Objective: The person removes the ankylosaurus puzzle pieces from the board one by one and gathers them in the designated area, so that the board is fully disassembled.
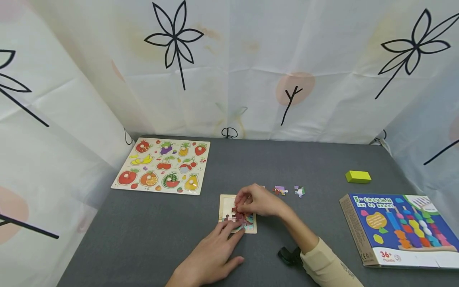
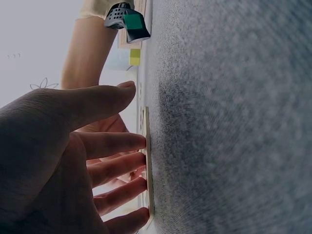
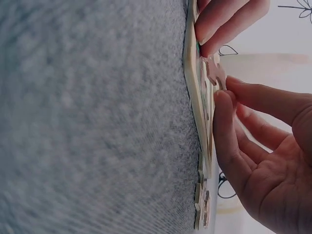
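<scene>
A small wooden-framed jigsaw puzzle [image 1: 225, 202] lies at the middle of the table, partly filled with reddish pieces. My right hand [image 1: 261, 202] is over its upper right part, thumb and finger pinching a jigsaw piece [image 3: 217, 74]. In the right wrist view that piece is tilted just above the board. My left hand [image 1: 211, 252] rests its extended fingertips on the near part of the puzzle, thumb held apart. Both hands cover some of the puzzle picture. Loose jigsaw pieces [image 1: 280, 190] lie on the table beyond the right hand, one partly hidden behind it.
At the back left lies a fruit peg board [image 1: 195, 191]. A blue boxed toy set [image 1: 369, 235] occupies the right side, with a yellow-green block [image 1: 358, 177] behind it. The grey table [image 1: 143, 235] meets white printed curtains [image 1: 229, 99] at the back and sides.
</scene>
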`<state>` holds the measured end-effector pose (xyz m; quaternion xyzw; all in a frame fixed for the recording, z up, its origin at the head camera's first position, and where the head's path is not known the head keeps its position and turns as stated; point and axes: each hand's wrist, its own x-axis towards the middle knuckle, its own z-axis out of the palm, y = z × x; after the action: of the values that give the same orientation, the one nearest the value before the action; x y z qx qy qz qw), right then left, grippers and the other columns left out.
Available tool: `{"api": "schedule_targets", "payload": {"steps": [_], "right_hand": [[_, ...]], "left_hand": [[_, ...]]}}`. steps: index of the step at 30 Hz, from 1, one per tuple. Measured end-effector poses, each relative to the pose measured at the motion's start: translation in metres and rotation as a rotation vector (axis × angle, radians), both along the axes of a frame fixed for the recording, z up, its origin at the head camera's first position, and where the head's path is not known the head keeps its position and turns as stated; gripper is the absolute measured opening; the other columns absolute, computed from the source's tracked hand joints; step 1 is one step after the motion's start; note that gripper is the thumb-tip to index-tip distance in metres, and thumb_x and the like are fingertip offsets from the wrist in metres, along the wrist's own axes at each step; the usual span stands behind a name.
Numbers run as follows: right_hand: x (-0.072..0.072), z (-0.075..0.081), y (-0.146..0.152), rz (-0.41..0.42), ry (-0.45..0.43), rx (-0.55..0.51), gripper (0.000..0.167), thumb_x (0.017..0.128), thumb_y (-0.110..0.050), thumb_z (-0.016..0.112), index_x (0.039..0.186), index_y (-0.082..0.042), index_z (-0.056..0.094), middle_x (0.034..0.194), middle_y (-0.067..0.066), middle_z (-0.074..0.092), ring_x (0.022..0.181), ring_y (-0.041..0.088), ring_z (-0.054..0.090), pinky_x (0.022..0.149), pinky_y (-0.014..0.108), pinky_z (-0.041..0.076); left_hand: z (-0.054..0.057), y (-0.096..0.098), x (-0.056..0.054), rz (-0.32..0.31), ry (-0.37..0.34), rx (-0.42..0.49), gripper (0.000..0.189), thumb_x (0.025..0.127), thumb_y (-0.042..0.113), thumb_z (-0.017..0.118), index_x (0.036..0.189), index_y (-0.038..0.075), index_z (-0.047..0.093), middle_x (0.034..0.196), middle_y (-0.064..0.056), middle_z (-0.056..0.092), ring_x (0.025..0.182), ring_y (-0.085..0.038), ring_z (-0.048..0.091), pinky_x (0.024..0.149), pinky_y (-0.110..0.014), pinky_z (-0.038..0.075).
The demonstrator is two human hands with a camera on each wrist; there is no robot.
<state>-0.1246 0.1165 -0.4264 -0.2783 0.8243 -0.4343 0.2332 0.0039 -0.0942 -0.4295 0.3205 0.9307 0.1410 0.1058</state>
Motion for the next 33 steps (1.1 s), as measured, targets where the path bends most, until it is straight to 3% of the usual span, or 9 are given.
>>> {"api": "schedule_targets", "payload": {"steps": [6, 13, 21, 33], "right_hand": [[0.001, 0.001, 0.000, 0.033, 0.016, -0.039, 0.010, 0.098, -0.001, 0.072, 0.107, 0.000, 0.077, 0.096, 0.012, 0.080, 0.082, 0.006, 0.071, 0.074, 0.020, 0.058], [0.003, 0.004, 0.011, 0.013, -0.003, -0.103, 0.009, 0.098, -0.002, 0.076, 0.106, -0.002, 0.077, 0.098, 0.013, 0.080, 0.084, 0.011, 0.072, 0.080, 0.021, 0.061], [0.005, 0.005, 0.041, 0.001, -0.051, -0.154, 0.014, 0.098, -0.002, 0.075, 0.111, 0.003, 0.075, 0.101, 0.019, 0.077, 0.082, 0.009, 0.071, 0.073, 0.022, 0.060], [0.012, 0.013, 0.090, -0.093, -0.077, -0.121, 0.019, 0.100, -0.006, 0.076, 0.117, 0.004, 0.074, 0.105, 0.020, 0.078, 0.088, 0.009, 0.076, 0.081, 0.024, 0.063]], "left_hand": [[0.000, -0.001, 0.000, -0.004, 0.009, 0.009, 0.060, 0.104, 0.046, 0.072, 0.155, 0.017, 0.059, 0.164, 0.003, 0.047, 0.149, -0.023, 0.047, 0.116, -0.042, 0.054], [-0.001, -0.001, 0.000, -0.002, 0.015, 0.014, 0.060, 0.103, 0.047, 0.073, 0.154, 0.018, 0.060, 0.164, 0.004, 0.047, 0.148, -0.022, 0.047, 0.115, -0.042, 0.055], [-0.001, -0.001, 0.001, -0.001, 0.028, 0.010, 0.060, 0.103, 0.046, 0.073, 0.154, 0.018, 0.060, 0.159, 0.003, 0.050, 0.147, -0.023, 0.048, 0.115, -0.042, 0.055], [-0.001, -0.001, 0.000, 0.006, 0.007, 0.006, 0.061, 0.103, 0.049, 0.072, 0.155, 0.020, 0.059, 0.158, 0.003, 0.051, 0.147, -0.024, 0.048, 0.114, -0.043, 0.056]]}}
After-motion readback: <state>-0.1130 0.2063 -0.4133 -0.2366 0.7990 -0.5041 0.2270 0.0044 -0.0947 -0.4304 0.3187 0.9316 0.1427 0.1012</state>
